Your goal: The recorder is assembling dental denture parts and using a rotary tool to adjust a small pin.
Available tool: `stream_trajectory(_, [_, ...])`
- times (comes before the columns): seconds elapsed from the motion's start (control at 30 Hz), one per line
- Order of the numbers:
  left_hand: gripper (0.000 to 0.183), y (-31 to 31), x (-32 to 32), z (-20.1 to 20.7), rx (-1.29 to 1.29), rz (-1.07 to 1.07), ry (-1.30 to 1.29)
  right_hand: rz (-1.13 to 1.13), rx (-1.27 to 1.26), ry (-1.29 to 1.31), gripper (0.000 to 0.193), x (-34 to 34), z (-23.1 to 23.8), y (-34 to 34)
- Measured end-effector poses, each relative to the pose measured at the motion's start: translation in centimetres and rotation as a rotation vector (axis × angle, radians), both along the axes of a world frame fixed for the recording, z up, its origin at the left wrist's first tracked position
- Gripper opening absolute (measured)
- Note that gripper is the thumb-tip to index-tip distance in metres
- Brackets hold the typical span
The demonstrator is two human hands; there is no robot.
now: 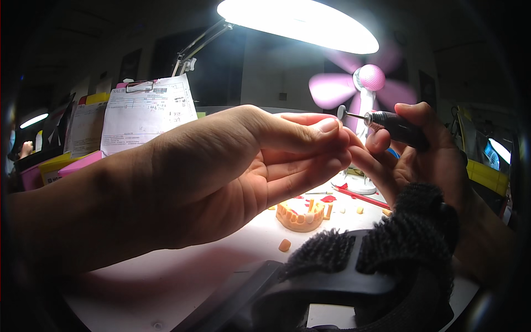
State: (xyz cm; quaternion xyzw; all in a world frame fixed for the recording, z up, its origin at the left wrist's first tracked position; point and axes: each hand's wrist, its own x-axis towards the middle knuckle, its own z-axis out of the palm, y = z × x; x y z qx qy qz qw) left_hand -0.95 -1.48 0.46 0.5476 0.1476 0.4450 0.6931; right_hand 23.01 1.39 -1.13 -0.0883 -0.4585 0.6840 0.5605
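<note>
Black rotary handpiece w/ small disc bur (387,124) is gripped in right hand (420,155); left hand (232,166) pinched shut at fingertips, workpiece hidden. Disc should be kept light, hands braced together. Orange tooth model (300,214) sits on white tabletop (166,276) below.

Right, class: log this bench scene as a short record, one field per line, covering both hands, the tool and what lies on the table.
left hand: raised, fingertips pinched together; whatever they pinch is too small to tell
right hand: grips a dark rotary tool
tool tip: small disc close by the left fingertips
table: white, holds an orange dental model and loose tooth pieces
also on table: red pencil
overhead: bright lamp
behind: pink fan, clipboard with papers
</note>
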Motion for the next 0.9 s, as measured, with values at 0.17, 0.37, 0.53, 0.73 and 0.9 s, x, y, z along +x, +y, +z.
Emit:
stream_trajectory(0.17, [0.035,3.9,-1.4,-0.8,0.077,-0.111,0.039,0.06,0.047,0.038,0.036,1.0,-0.4,0.9])
stream_trajectory(0.37, [0.036,2.2,-0.9,-0.7,0.07,-0.061,0.048,0.011,0.08,0.073,0.035,-0.1,-0.2,0.2])
stream_trajectory(0.53, [0.036,2.6,-0.9,-0.6,0.089,-0.042,0.029,0.094,-0.08,0.038,0.035,0.4,0.6,0.2])
stream_trajectory(0.73, [0.032,1.9,-0.9,-0.6,0.089,-0.03,0.066,-0.014,0.106,-0.037,0.03,-1.1,-0.4,-1.0])
stream_trajectory(0.9, [0.031,1.8,-0.8,-0.7,0.096,-0.018,0.08,0.06,0.079,0.042,0.03,0.7,-0.5,1.6])
